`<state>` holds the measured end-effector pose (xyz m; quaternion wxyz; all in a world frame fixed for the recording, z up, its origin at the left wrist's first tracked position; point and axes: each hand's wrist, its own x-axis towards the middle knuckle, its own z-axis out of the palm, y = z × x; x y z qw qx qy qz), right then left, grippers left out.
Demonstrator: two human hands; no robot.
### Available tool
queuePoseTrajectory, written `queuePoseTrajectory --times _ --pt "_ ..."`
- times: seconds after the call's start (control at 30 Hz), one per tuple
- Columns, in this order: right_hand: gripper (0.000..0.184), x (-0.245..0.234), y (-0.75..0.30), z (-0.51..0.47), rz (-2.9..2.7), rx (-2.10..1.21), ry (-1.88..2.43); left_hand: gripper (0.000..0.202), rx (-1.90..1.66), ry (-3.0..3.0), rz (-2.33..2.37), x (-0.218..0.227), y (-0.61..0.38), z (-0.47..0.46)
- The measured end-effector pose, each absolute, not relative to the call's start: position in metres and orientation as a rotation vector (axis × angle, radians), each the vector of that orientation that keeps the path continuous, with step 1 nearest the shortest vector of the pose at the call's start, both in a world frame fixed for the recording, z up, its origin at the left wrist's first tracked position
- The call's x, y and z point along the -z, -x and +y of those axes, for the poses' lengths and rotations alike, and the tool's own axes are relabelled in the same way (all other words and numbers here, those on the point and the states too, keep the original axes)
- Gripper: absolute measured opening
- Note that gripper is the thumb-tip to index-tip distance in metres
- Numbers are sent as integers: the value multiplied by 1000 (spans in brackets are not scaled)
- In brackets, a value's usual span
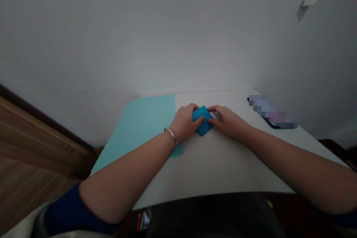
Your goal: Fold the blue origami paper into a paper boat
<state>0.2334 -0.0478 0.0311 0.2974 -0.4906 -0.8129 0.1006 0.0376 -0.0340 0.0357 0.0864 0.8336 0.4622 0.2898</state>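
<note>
A small piece of folded blue paper, diamond-shaped with a crease down its middle, is held between my two hands above the white table. My left hand grips its left side, thumb on the front face and fingers curled behind. On the right side, my right hand pinches the paper with the thumb in front and the fingers at the back edge. The fingertips behind the paper are partly hidden. A silver bracelet circles my left wrist.
A pale turquoise sheet covers the left part of the white table. At the right lies a dark-edged flat object, its top blurred out. A wall rises behind the table; wooden furniture stands at the left.
</note>
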Motion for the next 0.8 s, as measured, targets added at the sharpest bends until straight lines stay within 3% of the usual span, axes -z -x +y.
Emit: queuePoseTrajectory --times 0.1,0.27,0.47,0.8 --pt "31 -39 -232 -54 -1968 -379 1242 20 -1127 -2340 1182 -37 -37 -32" --pt "12 -48 -232 -61 -1957 -153 1055 11 -1410 -2463 868 -42 -38 -37" --pt "10 -52 -234 -60 -2037 19 892 14 -1437 -2578 694 -44 -39 -39" --pt "12 -51 -234 -58 -2092 -9 883 7 -1458 -2536 577 -44 -38 -36"
